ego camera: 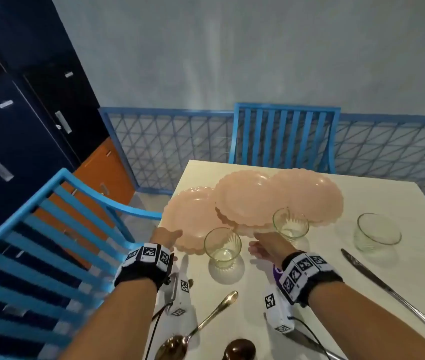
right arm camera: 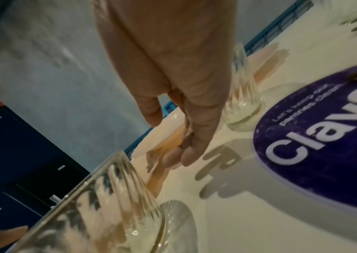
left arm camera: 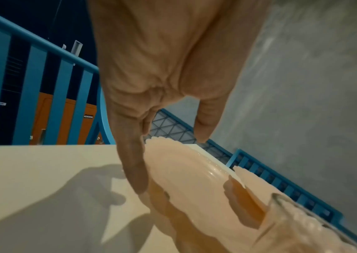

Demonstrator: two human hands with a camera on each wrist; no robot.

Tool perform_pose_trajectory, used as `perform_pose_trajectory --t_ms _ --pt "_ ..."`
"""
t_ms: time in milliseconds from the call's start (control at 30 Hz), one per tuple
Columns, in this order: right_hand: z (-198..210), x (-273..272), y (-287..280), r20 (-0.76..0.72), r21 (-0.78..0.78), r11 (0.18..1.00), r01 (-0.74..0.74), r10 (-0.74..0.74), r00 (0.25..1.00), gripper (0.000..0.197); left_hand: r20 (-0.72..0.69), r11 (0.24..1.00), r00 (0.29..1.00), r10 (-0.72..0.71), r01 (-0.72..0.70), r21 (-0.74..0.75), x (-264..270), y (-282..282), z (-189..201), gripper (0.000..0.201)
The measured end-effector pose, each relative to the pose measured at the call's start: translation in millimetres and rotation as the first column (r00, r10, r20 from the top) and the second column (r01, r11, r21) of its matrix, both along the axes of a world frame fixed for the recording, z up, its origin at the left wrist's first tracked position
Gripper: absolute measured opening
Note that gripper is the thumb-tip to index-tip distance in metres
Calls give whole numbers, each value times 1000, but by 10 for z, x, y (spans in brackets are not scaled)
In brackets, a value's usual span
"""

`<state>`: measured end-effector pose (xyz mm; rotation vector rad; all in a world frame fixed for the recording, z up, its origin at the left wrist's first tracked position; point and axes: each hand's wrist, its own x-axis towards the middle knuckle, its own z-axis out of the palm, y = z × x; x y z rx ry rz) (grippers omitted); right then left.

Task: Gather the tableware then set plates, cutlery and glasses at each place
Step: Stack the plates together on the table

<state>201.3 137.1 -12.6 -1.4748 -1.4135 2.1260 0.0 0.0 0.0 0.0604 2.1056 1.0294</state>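
Observation:
Three pink scalloped plates overlap at the table's far left: a left plate (ego camera: 193, 216), a middle plate (ego camera: 245, 198) and a right plate (ego camera: 312, 193). My left hand (ego camera: 167, 236) reaches the left plate's near rim; its straight fingers (left arm camera: 136, 171) touch the plate edge (left arm camera: 184, 167), the thumb apart above it. My right hand (ego camera: 263, 245) lies between two glasses (ego camera: 223, 246) (ego camera: 290, 224), fingertips (right arm camera: 195, 145) at a plate's rim (right arm camera: 164, 133), thumb clear. A third glass (ego camera: 377, 232), a knife (ego camera: 387, 289) and two spoons (ego camera: 201, 326) (ego camera: 240, 349) lie nearer me.
The cream table (ego camera: 413, 203) has a blue slatted chair (ego camera: 50, 229) at its left side and another chair (ego camera: 284, 133) at the far end. Dark lockers (ego camera: 11, 113) stand left. A blue lattice rail (ego camera: 167, 146) runs behind.

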Motion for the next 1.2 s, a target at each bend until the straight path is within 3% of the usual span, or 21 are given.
perform_pose_trajectory --t_ms 233,400,633,733,900,1100,1200 --pt "-284 -224 269 -31 -75 997 33 -35 999 27 57 999 997 47 -47 0 -175 136 -371 32" --pt "-380 -283 308 -57 -88 993 81 -87 995 36 13 997 997 81 -81 -12 -342 236 -717 55" --pt "-430 -352 340 -162 -176 964 201 -230 960 29 -55 995 994 93 -95 -31 -294 204 -596 38" --pt "-336 -398 278 -210 -225 947 230 -277 937 28 -64 991 990 124 -120 55 -337 166 -597 30" --pt "-118 -432 165 -292 -261 946 189 -264 919 23 -60 959 982 181 -163 232 -418 62 -428 41" --pt "266 -260 101 -298 -41 986 161 -166 940 23 -44 861 949 312 -263 435 -372 -182 -33 49" --pt "537 -92 58 -318 67 990 123 -95 943 24 -33 804 956 291 -226 550 -241 -302 246 48"
